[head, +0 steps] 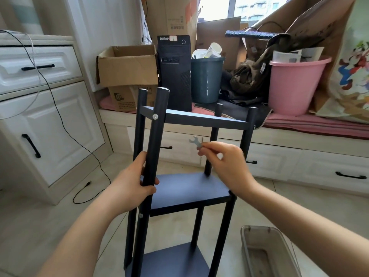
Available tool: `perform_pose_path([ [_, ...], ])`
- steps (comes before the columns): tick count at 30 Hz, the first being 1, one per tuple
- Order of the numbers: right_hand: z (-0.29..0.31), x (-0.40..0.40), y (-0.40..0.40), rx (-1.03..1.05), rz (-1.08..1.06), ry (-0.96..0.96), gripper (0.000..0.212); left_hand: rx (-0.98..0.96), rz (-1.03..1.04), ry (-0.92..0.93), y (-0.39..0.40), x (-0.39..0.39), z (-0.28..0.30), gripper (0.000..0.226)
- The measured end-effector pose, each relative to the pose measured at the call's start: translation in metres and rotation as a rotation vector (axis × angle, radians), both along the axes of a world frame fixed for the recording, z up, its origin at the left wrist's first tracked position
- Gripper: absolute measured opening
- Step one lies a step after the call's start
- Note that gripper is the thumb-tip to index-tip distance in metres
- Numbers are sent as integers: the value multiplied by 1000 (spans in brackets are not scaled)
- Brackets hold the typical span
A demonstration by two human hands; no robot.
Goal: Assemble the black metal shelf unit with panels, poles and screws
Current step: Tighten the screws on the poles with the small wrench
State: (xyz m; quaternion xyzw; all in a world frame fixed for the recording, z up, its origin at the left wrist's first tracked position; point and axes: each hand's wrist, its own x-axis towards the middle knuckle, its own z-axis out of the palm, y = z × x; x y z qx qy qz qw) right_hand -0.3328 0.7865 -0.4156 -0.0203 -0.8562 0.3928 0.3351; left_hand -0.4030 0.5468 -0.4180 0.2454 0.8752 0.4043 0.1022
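Three dark panels on four black poles (154, 136), left hand (130, 184) clasped round one, right hand (225, 166) pinching a wrench (195, 142).

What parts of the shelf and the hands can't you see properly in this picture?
- Shelf unit: its feet and the bottom panel's front are cut off by the lower edge of the head view.
- Near-left pole: its middle is hidden by the left hand.
- Wrench: its handle is hidden in the right hand, whose fingers are motion-blurred.
- Upper screw: too small to tell if tight.
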Motion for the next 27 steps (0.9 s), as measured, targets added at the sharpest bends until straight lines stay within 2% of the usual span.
perform_pose_path([
  [3, -8, 17, 31, -14, -130, -36, 13, -2, 24, -7, 0, 0, 1, 59],
  [8, -28, 22, 80, -237, -318, -205, 11, 8, 68, -1, -4, -2, 0, 67],
  [10, -31, 23, 89, -391, -291, -262, 5, 10, 73, 1, -7, -3, -2, 72],
  [14, -28, 22, 92, -541, -164, -248, 13, -3, 78, 24, -10, -7, -5, 71],
  [18, -22, 15, 80, -486, -81, -248, 12, 19, 94, 76, -11, -11, -10, 67],
  [21, -23, 12, 73, -381, -148, -233, 11, 48, 122, 132, -7, -14, -18, 58],
  [24, -21, 18, 67, -314, -210, -206, 13, 97, 155, 166, -6, -18, -24, 64],
  [27, -15, 26, 59, -293, -181, -193, 12, 120, 175, 178, -7, -25, -28, 66],
])
